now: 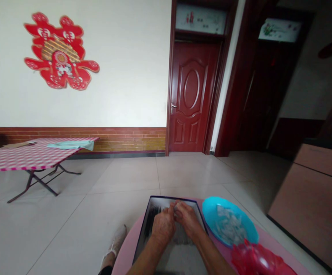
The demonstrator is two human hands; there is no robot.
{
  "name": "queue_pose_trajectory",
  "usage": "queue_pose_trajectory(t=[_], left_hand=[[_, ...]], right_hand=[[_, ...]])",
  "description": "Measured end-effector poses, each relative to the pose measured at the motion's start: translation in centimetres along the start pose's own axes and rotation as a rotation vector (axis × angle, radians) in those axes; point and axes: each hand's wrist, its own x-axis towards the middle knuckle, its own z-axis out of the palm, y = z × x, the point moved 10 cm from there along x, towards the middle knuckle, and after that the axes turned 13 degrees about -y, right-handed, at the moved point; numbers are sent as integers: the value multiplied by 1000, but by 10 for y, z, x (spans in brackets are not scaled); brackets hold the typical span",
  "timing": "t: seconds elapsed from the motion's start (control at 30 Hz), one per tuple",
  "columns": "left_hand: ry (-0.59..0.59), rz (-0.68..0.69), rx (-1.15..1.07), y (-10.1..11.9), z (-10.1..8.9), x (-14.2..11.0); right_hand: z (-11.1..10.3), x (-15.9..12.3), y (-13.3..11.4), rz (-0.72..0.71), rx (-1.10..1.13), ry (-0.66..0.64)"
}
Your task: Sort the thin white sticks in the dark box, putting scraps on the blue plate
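My left hand (164, 225) and my right hand (186, 217) meet over a shallow box (180, 258) with a dark blue rim and a pale inside. The fingers of both are closed and pressed together at the tips. Whatever lies between them is too small and hidden to name. Thin dark pieces (153, 214) lie along the left side of the box, partly behind my left hand. To the right of my hands, a bright blue bowl (208, 208) holds many small greyish-white pieces (231, 225).
The box and bowl rest on a pink round table (125, 250). A red, shiny, see-through plastic object (259, 259) sits by the bowl. Further off stand a folding table with a checked cloth (36, 152), a red door (193, 95) and a pinkish cabinet (314, 202).
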Motion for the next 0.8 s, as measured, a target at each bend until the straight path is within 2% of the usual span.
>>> queue_pose_trajectory(t=[0.4,0.8], left_hand=[[76,0,55,2,-1,-3],[78,-12,86,5,-5,-5]], right_hand=[[-8,0,7,60,-8,58],[-6,-3,5,45,-42,83]])
